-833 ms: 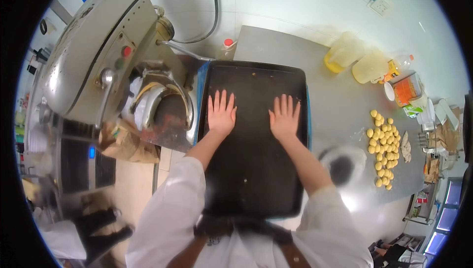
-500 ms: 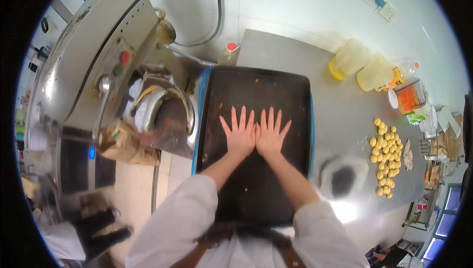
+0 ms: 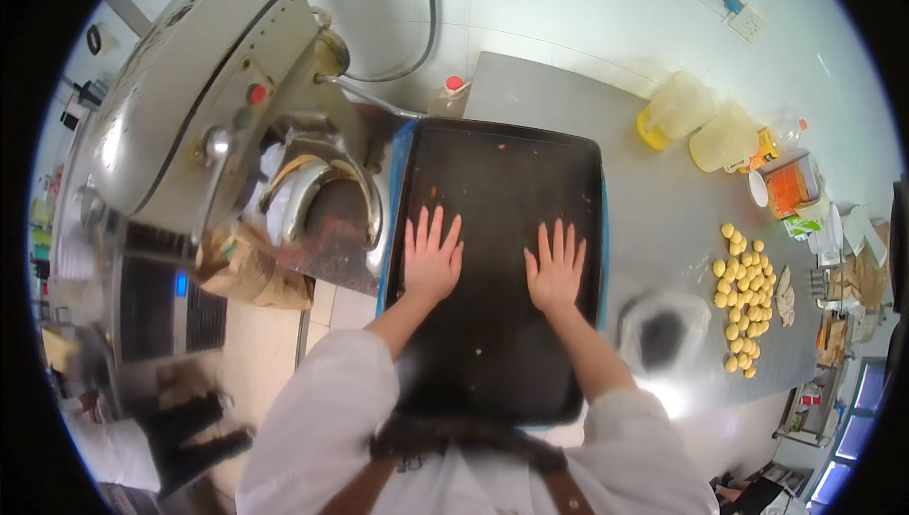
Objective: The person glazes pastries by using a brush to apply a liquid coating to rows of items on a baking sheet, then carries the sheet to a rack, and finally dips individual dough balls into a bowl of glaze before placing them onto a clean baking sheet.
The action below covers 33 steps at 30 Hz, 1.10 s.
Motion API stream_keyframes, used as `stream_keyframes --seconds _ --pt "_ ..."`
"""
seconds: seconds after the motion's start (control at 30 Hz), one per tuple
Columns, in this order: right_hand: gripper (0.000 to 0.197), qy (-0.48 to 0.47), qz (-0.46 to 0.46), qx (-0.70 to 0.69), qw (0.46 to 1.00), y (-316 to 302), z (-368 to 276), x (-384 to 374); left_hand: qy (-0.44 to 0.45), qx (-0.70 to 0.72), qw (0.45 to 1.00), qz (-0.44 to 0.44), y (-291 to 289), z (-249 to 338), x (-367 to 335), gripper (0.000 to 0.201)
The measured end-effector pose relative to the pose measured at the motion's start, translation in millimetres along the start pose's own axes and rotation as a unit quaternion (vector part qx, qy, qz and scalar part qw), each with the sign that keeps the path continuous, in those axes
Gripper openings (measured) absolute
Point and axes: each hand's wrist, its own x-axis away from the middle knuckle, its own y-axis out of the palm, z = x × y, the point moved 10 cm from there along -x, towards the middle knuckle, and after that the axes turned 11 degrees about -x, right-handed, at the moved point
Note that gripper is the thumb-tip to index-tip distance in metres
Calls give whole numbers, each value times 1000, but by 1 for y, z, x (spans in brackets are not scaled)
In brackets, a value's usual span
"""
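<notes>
Tray [image 3: 494, 302] at table's [image 3: 632, 198] left end, mixer [image 3: 204, 89] further left. Left hand [image 3: 432, 264], right hand [image 3: 555, 280] flat on it near side edges, fingers [image 3: 559, 242] apart; bare middle between.

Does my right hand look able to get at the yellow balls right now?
Probably yes, with a stretch: your right hand is open and empty at the black tray, and the yellow balls lie uncovered on the table. A see-through plastic thing sits partly between.
</notes>
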Motion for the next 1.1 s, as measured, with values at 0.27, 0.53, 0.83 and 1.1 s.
stream_keyframes --seconds 0.27,0.53,0.83,1.1 --pt "60 57 -85 61 993 24 -22 9 -66 28 997 26 8 43 22 53" --pt "60 64 -57 36 996 24 -45 29 -60 0 998 -23 -5 67 36 54" --pt "60 17 -12 18 1000 -5 -3 72 -24 24 999 -17 -5 9 74 51" --pt "60 27 -5 47 999 -6 -8 67 -19 15 999 31 -20 13 71 51"
